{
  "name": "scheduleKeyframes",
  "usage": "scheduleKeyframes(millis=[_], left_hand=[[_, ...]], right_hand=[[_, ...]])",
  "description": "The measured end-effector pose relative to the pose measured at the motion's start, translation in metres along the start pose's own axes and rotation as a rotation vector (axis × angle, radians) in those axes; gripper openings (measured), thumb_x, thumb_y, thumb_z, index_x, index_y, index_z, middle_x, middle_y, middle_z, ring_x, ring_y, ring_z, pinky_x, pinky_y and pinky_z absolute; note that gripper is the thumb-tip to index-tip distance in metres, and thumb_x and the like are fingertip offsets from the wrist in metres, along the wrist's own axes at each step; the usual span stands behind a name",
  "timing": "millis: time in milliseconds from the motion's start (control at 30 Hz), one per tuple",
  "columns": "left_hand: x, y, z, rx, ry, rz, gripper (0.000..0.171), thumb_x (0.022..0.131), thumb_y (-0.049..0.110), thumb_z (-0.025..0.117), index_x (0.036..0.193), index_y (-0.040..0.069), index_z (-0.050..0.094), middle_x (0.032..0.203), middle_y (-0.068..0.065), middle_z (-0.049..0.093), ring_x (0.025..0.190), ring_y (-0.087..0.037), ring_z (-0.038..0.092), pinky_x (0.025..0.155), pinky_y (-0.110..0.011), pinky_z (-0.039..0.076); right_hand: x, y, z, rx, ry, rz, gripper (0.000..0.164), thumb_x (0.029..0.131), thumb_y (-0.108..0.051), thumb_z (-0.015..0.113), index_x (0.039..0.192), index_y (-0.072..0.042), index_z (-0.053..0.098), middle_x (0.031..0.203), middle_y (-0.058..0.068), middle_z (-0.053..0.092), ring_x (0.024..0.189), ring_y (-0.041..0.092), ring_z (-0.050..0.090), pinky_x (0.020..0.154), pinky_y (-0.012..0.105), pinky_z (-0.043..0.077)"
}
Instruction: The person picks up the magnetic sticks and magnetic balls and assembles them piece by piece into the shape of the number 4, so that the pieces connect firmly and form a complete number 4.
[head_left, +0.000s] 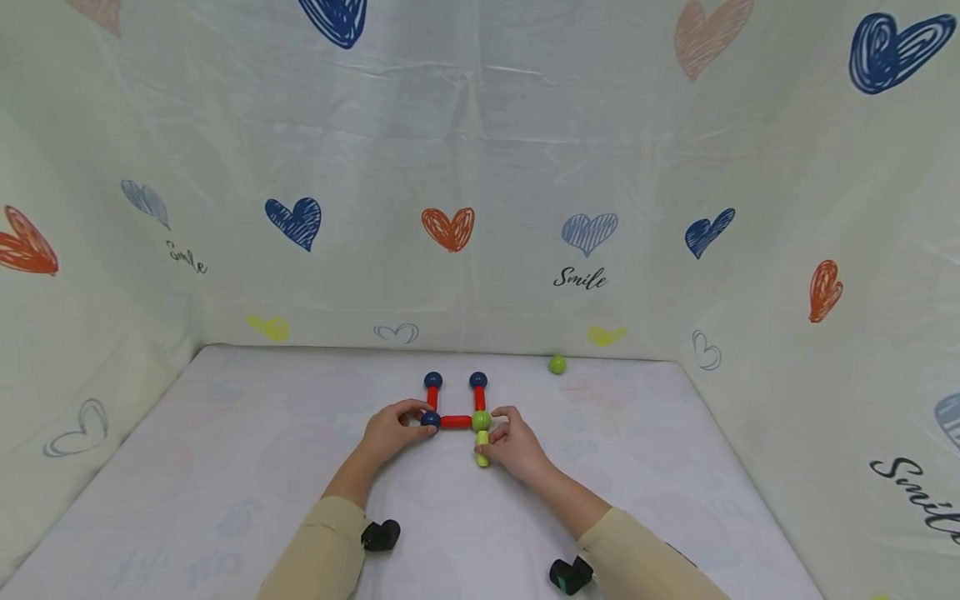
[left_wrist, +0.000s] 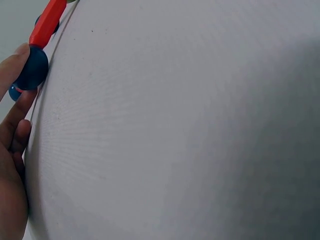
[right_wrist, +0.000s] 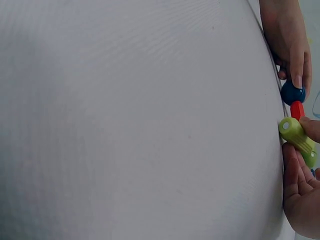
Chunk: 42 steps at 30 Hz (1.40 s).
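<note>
A toy frame of balls and rods lies on the table. My left hand (head_left: pixel 392 428) pinches its dark blue corner ball (head_left: pixel 431 420) between thumb and finger. A red rod (head_left: pixel 456 422) runs from that ball to a green ball (head_left: pixel 482 420). Two more red rods stretch away from these balls, tipped by a left blue ball (head_left: pixel 432 380) and a right blue ball (head_left: pixel 478 380). With thumb and fingers, my right hand (head_left: pixel 517 446) grips a yellow-green rod (right_wrist: pixel 296 135), which points toward me from the green ball. A pale disc shows on the rod's free end in the right wrist view.
A loose green ball (head_left: pixel 557 364) sits near the table's back edge, right of the frame. The white table (head_left: pixel 225 467) meets a heart-printed cloth (head_left: pixel 360 275) at the back and sides. Black devices (head_left: pixel 381 536) are worn at both wrists.
</note>
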<state>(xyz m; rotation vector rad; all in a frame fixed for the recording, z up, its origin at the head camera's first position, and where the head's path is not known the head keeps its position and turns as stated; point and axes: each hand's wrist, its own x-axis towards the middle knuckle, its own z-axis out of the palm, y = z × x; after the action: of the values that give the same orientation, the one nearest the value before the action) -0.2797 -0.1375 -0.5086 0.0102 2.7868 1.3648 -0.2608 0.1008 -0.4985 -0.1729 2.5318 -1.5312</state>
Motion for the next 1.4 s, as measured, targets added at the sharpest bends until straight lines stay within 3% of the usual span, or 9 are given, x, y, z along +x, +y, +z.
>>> scheduleKeyframes(millis=[667,1400], left_hand=[[0.001,-0.001,0.000,0.008,0.007,0.006,0.034,0.080,0.026,0.081,0.110,0.016,0.071,0.093,0.000,0.060,0.081,-0.020,0.045,0.064,-0.031,0.034],[-0.001,0.001,-0.002,-0.003,-0.005,0.002,0.034,0.080,0.026,0.081,0.111,0.017,0.071,0.091,0.000,0.058,0.081,-0.020,0.044,0.064,-0.031,0.033]], right_hand=[[0.006,-0.008,0.001,-0.095,-0.002,0.105,0.062,0.079,-0.016,0.083,0.128,-0.005,0.047,0.077,0.005,0.058,0.065,0.018,0.054,0.059,0.026,0.047],[0.005,-0.011,0.002,-0.104,-0.002,0.108,0.062,0.078,-0.018,0.083,0.126,-0.005,0.046,0.075,0.005,0.056,0.063,0.018,0.052,0.057,0.026,0.045]])
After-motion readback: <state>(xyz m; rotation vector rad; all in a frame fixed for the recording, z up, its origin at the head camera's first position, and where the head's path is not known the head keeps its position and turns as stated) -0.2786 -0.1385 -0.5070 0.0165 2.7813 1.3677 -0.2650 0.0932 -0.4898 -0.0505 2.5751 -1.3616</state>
